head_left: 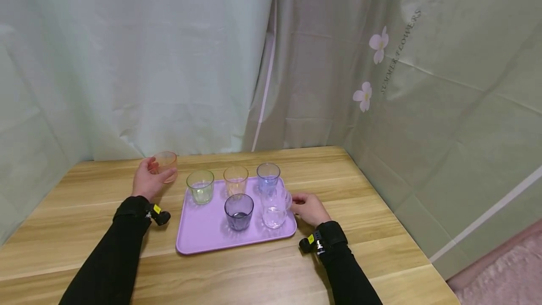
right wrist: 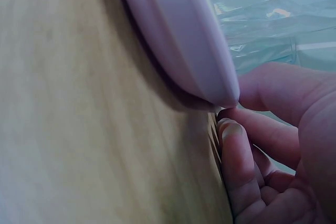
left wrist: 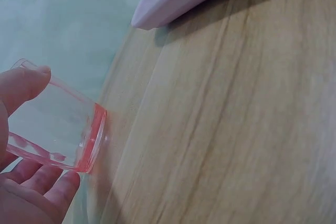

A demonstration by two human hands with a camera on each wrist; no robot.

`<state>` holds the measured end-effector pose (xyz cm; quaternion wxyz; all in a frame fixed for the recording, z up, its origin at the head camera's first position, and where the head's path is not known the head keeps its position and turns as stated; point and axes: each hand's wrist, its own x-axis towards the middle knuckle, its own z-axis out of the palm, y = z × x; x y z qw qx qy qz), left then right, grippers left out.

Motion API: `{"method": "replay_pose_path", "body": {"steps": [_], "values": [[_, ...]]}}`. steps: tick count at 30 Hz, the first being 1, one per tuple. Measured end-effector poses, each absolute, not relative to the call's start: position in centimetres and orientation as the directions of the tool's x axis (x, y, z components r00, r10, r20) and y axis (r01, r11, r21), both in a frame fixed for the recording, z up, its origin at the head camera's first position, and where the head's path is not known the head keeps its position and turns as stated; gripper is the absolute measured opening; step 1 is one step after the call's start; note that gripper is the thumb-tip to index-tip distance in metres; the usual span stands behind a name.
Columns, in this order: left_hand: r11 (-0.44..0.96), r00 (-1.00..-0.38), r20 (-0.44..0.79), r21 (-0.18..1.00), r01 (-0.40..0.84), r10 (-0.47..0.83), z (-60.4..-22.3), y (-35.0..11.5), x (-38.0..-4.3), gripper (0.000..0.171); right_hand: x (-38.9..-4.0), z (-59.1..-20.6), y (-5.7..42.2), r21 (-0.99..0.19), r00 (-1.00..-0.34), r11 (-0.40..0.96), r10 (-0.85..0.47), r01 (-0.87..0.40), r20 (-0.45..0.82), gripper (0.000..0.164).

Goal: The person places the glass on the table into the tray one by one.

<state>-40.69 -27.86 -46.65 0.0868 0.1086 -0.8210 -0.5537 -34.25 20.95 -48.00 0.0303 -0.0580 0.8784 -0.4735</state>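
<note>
At the table's back left, my left hand (head_left: 150, 176) holds a pinkish-orange tinted glass (head_left: 168, 166), thumb on one side and fingers on the other. In the left wrist view this glass (left wrist: 58, 124) has a red base close to the tabletop; whether it touches is unclear. My right hand (head_left: 310, 208) pinches the right rim of the lilac tray (head_left: 203, 239); in the right wrist view the thumb and a fingertip meet at the tray's edge (right wrist: 194, 45). On the tray stand a green glass (head_left: 201, 187), an amber glass (head_left: 235, 181), a blue glass (head_left: 268, 177), a dark grey-purple glass (head_left: 239, 213) and clear glassware (head_left: 274, 211).
The wooden table (head_left: 237, 276) reaches back to pale hanging curtains (head_left: 169, 60). More curtain with printed flowers (head_left: 378, 44) hangs along the right side. A pink fluffy surface (head_left: 508, 272) lies beyond the table at the lower right.
</note>
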Motion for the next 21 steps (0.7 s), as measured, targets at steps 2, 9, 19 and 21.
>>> {"method": "replay_pose_path", "body": {"steps": [2, 9, 19, 21], "values": [[0.373, -0.963, 0.021, 0.924, -0.084, -0.268, -46.5, -27.9, -40.6, 0.101, -34.2, -48.0, 20.9, -0.834, -0.991, 0.546, -0.135, -0.080, 0.007, 0.031], [0.378, -0.968, 0.009, 0.921, -0.090, -0.252, -45.9, -28.5, -40.2, 0.102, -34.0, -47.7, 20.8, -0.842, -0.994, 0.538, -0.109, -0.041, -0.021, 0.029], [0.387, -0.967, 0.029, 0.919, -0.074, -0.253, -44.9, -29.0, -40.0, 0.102, -34.0, -47.7, 20.7, -0.842, -0.995, 0.539, -0.100, -0.031, -0.027, 0.030], [0.392, -0.967, 0.031, 0.917, -0.074, -0.255, -44.8, -29.1, -39.9, 0.102, -33.9, -47.7, 20.7, -0.843, -0.994, 0.538, -0.101, -0.029, -0.031, 0.030]]}}
